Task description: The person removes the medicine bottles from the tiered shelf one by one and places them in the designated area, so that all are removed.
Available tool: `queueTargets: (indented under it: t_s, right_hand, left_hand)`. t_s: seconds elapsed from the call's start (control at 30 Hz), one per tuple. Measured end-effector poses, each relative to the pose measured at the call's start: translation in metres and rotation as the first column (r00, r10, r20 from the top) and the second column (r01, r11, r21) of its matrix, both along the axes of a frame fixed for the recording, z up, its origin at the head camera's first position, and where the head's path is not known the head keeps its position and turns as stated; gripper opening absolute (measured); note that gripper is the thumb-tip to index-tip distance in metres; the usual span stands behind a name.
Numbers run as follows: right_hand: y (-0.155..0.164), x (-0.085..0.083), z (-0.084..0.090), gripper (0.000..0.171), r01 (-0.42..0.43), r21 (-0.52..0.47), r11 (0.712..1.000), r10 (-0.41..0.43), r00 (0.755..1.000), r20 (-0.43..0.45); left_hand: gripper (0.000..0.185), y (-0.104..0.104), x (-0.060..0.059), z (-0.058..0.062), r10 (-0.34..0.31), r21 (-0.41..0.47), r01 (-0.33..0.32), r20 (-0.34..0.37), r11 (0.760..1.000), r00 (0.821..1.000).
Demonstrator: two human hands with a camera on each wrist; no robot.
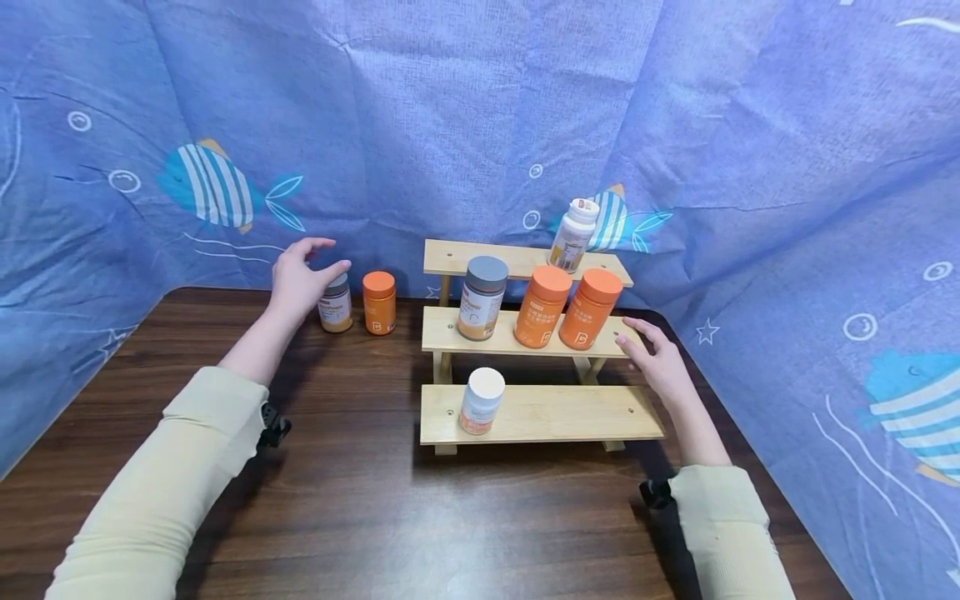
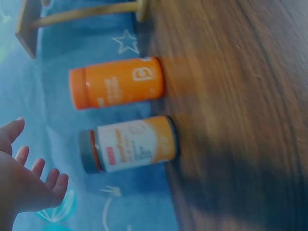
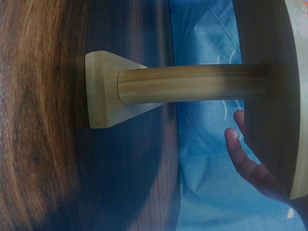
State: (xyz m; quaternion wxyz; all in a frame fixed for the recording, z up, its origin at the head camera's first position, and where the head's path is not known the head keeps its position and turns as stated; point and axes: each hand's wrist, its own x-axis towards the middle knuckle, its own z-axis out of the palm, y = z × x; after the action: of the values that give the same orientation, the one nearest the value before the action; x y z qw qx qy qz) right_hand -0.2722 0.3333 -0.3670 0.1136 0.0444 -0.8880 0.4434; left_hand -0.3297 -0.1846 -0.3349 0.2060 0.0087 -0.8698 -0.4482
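At the back left, my left hand hovers by a grey-capped bottle with a white and tan label, thumb and fingers spread apart. In the left wrist view a gap shows between those fingers and the bottle's grey lid. Just right of it stands an orange bottle. My right hand is at the right end of the wooden rack's middle shelf, holding nothing, its fingertips close to the shelf end. From the right wrist view, its fingers are partly behind a shelf board.
The middle shelf carries another grey-capped bottle and two orange bottles. A white bottle stands on the top shelf, and a small white-capped bottle on the bottom shelf's left end. A blue fish-print cloth hangs behind the dark wooden table.
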Motion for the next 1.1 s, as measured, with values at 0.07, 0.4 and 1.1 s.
queueTargets:
  t_s: [0.07,0.4,1.1]
  right_hand:
    - [-0.004,0.004,0.005,0.051,-0.014,-0.013,1.000,0.014,1.000,-0.003]
    - [-0.007,0.006,0.007,0.051,-0.021,-0.026,0.999,0.021,1.000,-0.002]
    - [0.005,-0.004,-0.006,0.053,0.001,0.019,1.000,-0.001,1.000,0.001]
  left_hand:
    - [0.053,0.004,0.002,0.006,-0.018,0.016,0.018,0.009,1.000,1.000]
    - [0.056,0.025,0.011,0.034,-0.094,0.077,0.090,0.051,0.993,0.994]
    - [0.056,0.078,0.020,0.097,-0.225,0.086,0.221,0.041,0.972,0.974]
